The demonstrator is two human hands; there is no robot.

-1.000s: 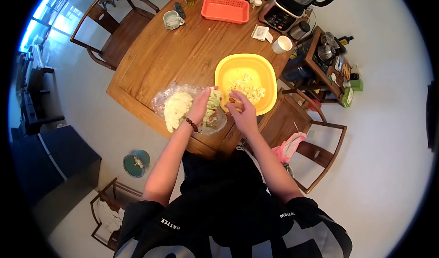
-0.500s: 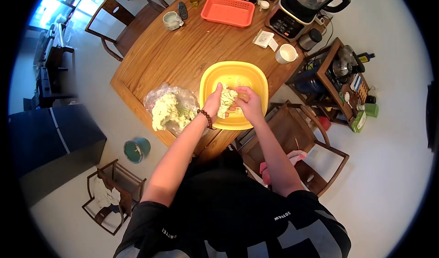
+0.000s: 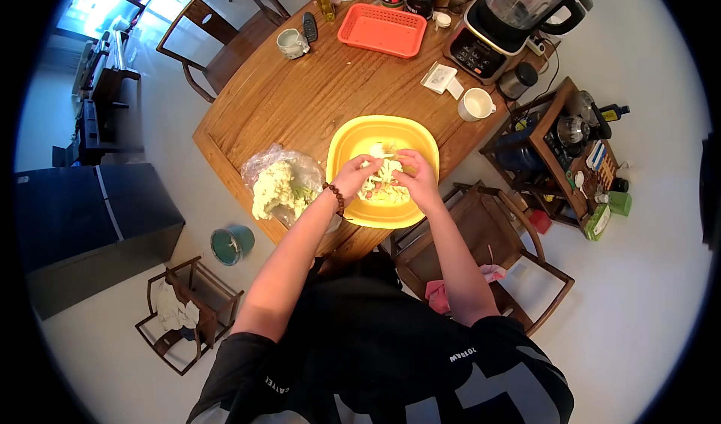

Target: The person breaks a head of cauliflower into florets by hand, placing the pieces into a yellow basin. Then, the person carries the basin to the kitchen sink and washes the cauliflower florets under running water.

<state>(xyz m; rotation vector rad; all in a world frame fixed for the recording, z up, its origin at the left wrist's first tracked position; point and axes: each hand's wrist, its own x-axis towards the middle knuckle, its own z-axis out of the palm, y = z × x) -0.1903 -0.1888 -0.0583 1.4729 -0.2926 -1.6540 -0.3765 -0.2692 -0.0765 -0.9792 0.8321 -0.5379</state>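
Over the yellow basin, my left hand wears a beaded bracelet, and its closed fingertips pinch a small cauliflower floret. Opposite it, my right hand has its thumb and fingers curled in at the same floret. Beneath the fingers, broken cauliflower pieces lie in the basin. A larger head of cauliflower rests on a clear plastic bag on the table, left of the basin.
On the wooden table stand a red basket, a blender, a white mug and a grey cup. A chair is at right; a green bin sits on the floor at left.
The large floret between my hands has been broken up; pieces now lie in the basin. My right hand has turned inward beside the left. The view has shifted slightly.
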